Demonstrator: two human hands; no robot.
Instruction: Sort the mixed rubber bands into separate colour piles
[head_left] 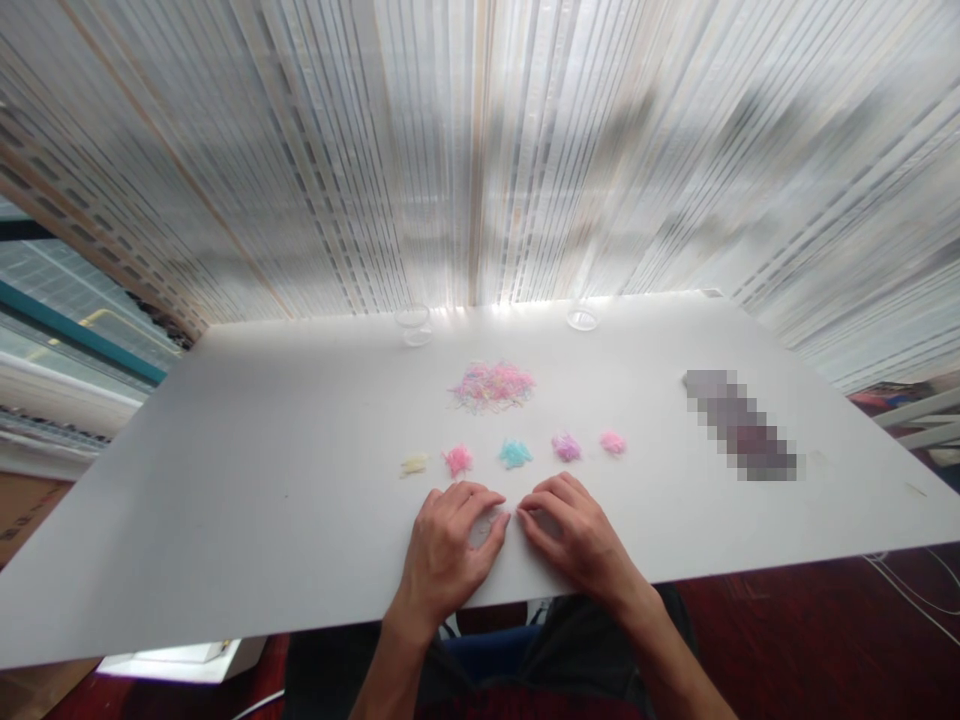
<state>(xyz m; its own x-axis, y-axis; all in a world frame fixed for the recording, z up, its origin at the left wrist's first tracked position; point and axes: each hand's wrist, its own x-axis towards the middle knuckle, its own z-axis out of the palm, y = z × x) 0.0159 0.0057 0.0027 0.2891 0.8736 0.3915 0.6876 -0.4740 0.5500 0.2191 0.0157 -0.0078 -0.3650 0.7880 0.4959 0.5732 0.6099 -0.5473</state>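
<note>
Near the table's front edge, my left hand [450, 540] rests with its fingers curved and a small gap between thumb and forefinger. A few thin pale strands [486, 526] lie inside that curve. Close beside it, my right hand [570, 525] has thumb and forefinger pinched together; anything between them is too small to make out. In front of my hands runs a row of small heaps of thin pieces: yellow [414, 464], deep pink [457, 460], turquoise [515, 454], purple [566, 447] and light pink [613, 442]. Behind them spreads a larger mixed-colour pile [493, 386].
A clear round cup [416, 328] and a clear shallow dish [583, 319] stand at the back of the white table [225, 480]. A blurred-out long object [739, 425] lies on the right. Striped translucent curtain [480, 150] hangs along the back edge.
</note>
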